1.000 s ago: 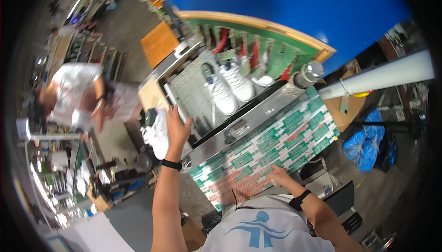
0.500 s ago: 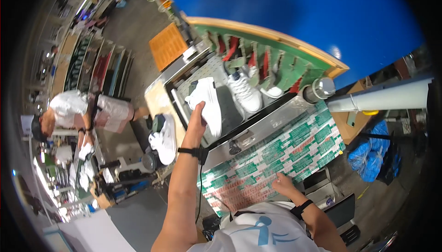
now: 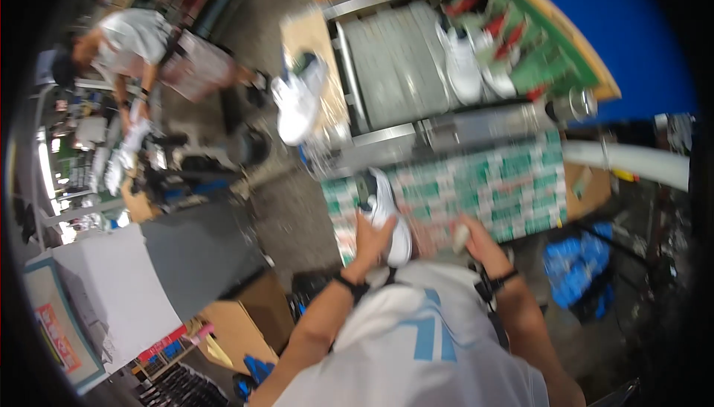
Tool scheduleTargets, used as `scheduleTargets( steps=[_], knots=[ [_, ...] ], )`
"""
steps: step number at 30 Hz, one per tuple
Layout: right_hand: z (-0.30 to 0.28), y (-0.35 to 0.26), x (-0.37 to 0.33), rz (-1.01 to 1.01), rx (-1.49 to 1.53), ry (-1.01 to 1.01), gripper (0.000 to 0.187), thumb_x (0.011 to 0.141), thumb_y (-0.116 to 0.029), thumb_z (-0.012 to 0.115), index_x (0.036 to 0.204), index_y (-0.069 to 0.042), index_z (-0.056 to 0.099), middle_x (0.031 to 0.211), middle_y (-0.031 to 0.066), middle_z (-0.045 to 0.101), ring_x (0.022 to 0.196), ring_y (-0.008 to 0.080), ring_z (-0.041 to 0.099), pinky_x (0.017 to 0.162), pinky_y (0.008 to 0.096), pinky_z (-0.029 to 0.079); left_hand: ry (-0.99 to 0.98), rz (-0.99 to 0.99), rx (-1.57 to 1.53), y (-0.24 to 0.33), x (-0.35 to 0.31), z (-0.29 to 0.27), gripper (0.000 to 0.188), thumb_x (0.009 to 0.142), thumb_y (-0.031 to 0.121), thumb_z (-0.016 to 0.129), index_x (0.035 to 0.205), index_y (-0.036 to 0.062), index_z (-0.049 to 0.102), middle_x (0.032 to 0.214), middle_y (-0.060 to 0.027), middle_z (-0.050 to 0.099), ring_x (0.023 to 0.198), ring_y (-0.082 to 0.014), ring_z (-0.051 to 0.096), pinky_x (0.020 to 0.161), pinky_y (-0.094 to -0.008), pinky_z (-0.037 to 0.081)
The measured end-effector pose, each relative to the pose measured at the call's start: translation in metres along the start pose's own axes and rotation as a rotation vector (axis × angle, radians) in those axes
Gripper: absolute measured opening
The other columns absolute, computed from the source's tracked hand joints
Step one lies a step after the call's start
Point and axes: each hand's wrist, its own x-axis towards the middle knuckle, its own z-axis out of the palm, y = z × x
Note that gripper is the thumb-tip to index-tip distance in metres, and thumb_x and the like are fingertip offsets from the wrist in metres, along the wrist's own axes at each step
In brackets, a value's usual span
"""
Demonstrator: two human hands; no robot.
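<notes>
My left hand (image 3: 370, 239) is closed round a white sneaker (image 3: 385, 204) with a dark green lining, near my waist. The toe of the shoe points toward my body. My right hand (image 3: 482, 242) has its fingers closed on a small pale oblong piece (image 3: 461, 238), which is too blurred to name. It stays a little right of the sneaker, apart from it. Below both hands lies a surface covered in green-and-white printed sheet (image 3: 513, 191).
Ahead is a grey conveyor belt (image 3: 394, 65) with a metal frame; white sneakers (image 3: 462, 68) stand at its right. Another white sneaker (image 3: 301, 102) rests on a board at the left. A co-worker (image 3: 141, 42) bends over a bench at far left. Blue bags (image 3: 579, 266) lie at right.
My left hand has brought the sneaker from over the belt back toward my body. The right hand now shows a pale piece in its fingers. The view has tipped downward.
</notes>
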Motion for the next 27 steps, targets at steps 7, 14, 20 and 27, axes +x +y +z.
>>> scheduleTargets(
  steps=[7,14,20,27],
  knots=[
    [0.121,0.025,-0.034,-0.217,-0.654,-0.085,0.059,0.103,-0.017,0.067,0.155,0.007,0.051,0.121,0.0074,0.071,0.113,0.013,0.065,0.1,0.0302,0.051,-0.484,-0.009,0.213,-0.062,0.021,-0.017,0.04,0.102,0.03,0.074,0.127,-0.0004,0.068,0.089,-0.0103,0.077,0.082,-0.0348,0.076,0.074,-0.0446,0.06],
    [0.138,0.07,-0.075,-0.457,-1.028,0.056,0.079,0.095,-0.018,0.076,0.16,0.01,0.043,0.128,0.0182,0.07,0.117,0.0272,0.069,0.101,0.0395,0.053,-0.627,-0.357,-1.581,0.104,0.053,-0.095,0.057,0.107,0.024,0.065,0.157,-0.0001,0.052,0.13,-0.0206,0.073,0.111,-0.0251,0.075,0.09,-0.0344,0.063],
    [0.171,0.063,-0.037,-1.021,-1.922,-0.056,0.093,0.082,-0.025,0.084,0.159,0.008,0.044,0.109,0.0151,0.065,0.103,0.0324,0.065,0.096,0.048,0.05,-0.529,0.548,0.296,0.043,0.098,-0.039,0.113,0.08,0.048,0.097,0.166,-0.0012,0.042,0.163,-0.0318,0.049,0.152,-0.0424,0.05,0.123,-0.0461,0.044],
    [0.164,0.047,-0.019,-1.01,-2.25,0.003,0.101,0.075,-0.032,0.089,0.157,0.007,0.045,0.11,0.0141,0.065,0.102,0.0308,0.063,0.095,0.0485,0.048,-0.447,0.501,0.547,0.046,0.101,-0.019,0.11,0.079,0.053,0.092,0.162,-0.0018,0.045,0.146,-0.0241,0.064,0.134,-0.0401,0.062,0.116,-0.0605,0.04]
  ],
)
